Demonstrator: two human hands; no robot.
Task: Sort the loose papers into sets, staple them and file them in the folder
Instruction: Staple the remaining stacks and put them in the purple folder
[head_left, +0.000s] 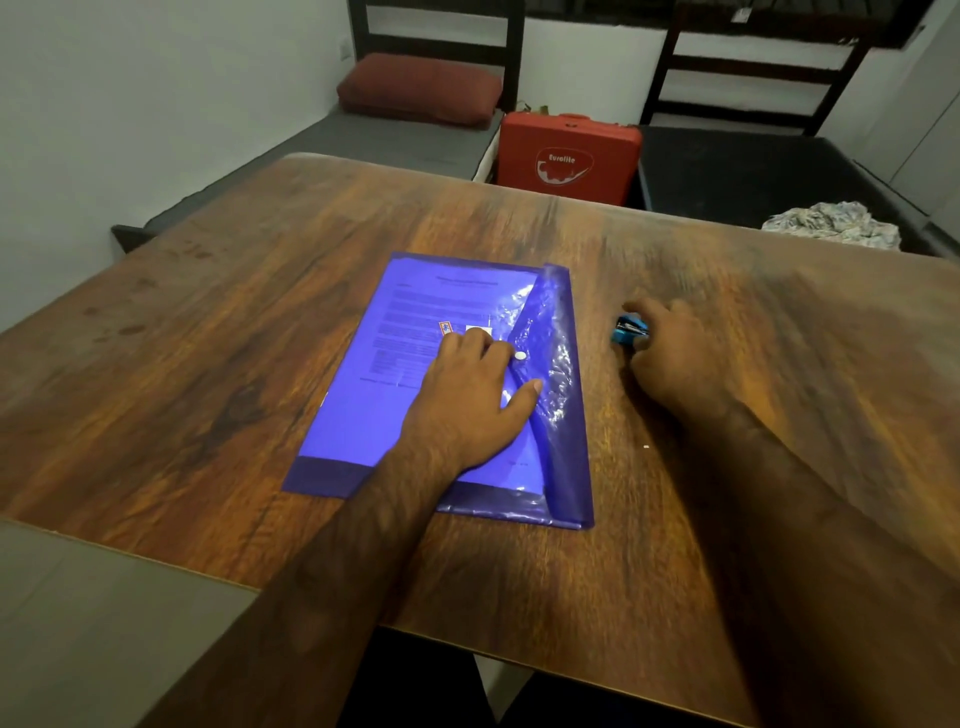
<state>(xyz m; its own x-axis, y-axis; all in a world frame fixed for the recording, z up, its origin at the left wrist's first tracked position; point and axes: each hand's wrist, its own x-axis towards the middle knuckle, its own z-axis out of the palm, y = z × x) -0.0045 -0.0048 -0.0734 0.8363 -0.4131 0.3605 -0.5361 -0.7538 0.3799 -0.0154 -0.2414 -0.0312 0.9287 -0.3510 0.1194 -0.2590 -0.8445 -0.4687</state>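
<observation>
A translucent purple folder (363, 415) lies flat in the middle of the wooden table (208, 364), with printed papers showing through it. Its flap is folded over along the right side, and a white snap button (520, 356) sits on it. My left hand (467, 395) lies flat on the folder beside the button, fingers spread. My right hand (675, 353) is to the right of the folder, fingers curled round a small blue stapler (628, 330) that rests on the table.
Behind the table stand a red case (569, 156), a bed with a reddish pillow (421, 88) at the left and a dark bed with a crumpled cloth (831, 223) at the right. The table's near edge runs diagonally at the lower left.
</observation>
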